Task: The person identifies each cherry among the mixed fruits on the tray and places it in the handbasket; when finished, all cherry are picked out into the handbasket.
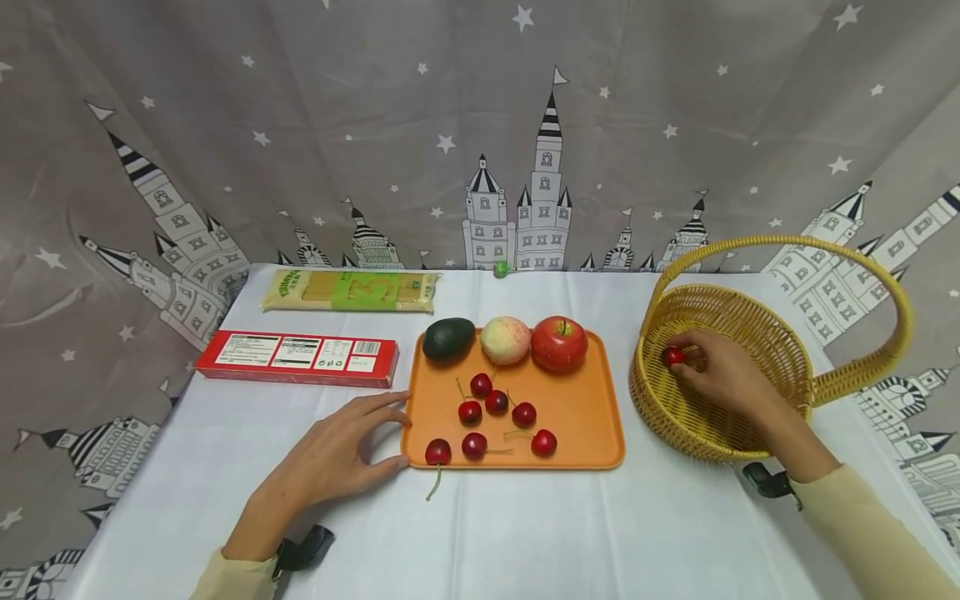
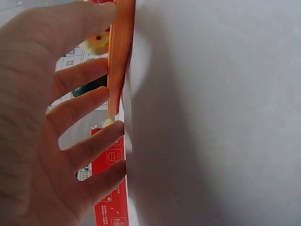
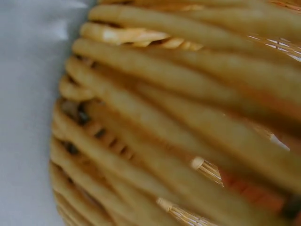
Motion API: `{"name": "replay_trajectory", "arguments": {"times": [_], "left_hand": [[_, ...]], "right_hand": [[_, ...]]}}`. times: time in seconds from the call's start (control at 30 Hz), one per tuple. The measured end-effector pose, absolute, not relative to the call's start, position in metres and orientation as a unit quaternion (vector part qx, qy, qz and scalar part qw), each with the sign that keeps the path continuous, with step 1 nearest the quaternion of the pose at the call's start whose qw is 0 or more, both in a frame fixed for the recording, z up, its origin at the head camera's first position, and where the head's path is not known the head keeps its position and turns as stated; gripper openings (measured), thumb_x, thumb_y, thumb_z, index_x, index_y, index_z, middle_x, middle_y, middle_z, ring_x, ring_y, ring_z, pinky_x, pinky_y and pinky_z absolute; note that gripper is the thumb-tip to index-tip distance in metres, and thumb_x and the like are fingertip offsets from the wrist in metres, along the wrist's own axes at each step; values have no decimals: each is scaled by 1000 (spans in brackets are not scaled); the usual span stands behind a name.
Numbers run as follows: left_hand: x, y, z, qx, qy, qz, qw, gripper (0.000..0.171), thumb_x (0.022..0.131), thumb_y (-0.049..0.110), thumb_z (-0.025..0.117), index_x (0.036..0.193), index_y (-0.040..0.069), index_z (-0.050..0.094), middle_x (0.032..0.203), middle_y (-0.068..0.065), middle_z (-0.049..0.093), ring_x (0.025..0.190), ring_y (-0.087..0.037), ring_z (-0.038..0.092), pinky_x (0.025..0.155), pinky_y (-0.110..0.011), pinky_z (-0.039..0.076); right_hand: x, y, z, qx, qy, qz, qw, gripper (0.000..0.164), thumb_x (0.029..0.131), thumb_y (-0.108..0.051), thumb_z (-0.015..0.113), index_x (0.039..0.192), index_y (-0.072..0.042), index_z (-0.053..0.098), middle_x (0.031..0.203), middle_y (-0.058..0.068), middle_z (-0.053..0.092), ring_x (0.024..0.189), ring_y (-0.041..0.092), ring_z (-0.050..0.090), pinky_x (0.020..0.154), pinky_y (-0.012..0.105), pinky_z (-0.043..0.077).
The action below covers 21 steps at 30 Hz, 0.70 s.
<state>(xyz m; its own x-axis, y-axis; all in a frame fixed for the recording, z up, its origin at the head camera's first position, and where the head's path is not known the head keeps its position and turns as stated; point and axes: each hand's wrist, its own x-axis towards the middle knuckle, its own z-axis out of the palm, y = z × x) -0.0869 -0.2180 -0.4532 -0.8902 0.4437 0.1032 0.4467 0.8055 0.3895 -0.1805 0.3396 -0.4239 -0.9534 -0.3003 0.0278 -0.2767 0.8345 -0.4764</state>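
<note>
In the head view my right hand (image 1: pixel 720 372) reaches inside the wicker basket (image 1: pixel 795 392) and pinches a red cherry (image 1: pixel 672 356) between thumb and fingers. The right wrist view is filled by the woven basket wall (image 3: pixel 141 108), so the hand and cherry are hidden there. My left hand (image 1: pixel 333 454) rests with spread fingers and thumb at the left rim of an orange tray (image 1: pixel 592 417). On that tray lie several cherries (image 1: pixel 497 402), some with stems, below an avocado (image 1: pixel 448 340), a peach (image 1: pixel 506 340) and a red apple (image 1: pixel 559 343).
Left of the tray lies a red box (image 1: pixel 300 358), with a pack of noodles (image 1: pixel 352 290) behind it. A small green object (image 1: pixel 501 268) sits at the back edge of the white-covered table (image 1: pixel 525 533). The basket's tall handle (image 1: pixel 780 242) arches over its opening.
</note>
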Motion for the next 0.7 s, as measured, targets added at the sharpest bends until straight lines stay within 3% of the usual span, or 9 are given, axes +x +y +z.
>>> {"name": "replay_trajectory", "arguments": {"times": [0.43, 0.7], "left_hand": [[-87, -219, -453, -232, -952, -202, 2, 50, 83, 49, 91, 126, 31, 74, 155, 1, 61, 144, -28, 57, 109, -58, 55], [-86, -219, -452, -229, -953, -198, -4, 52, 83, 50, 91, 128, 31, 74, 156, 1, 60, 144, -27, 56, 110, -58, 55]], "right_hand": [[-165, 335, -407, -166, 959, -224, -45, 41, 95, -8, 81, 132, 1, 69, 124, 23, 72, 113, 44, 68, 91, 65, 57], [-142, 318, -394, -170, 952, -237, -91, 45, 91, -7, 86, 133, -2, 68, 123, 20, 73, 104, 40, 70, 85, 62, 61]]}}
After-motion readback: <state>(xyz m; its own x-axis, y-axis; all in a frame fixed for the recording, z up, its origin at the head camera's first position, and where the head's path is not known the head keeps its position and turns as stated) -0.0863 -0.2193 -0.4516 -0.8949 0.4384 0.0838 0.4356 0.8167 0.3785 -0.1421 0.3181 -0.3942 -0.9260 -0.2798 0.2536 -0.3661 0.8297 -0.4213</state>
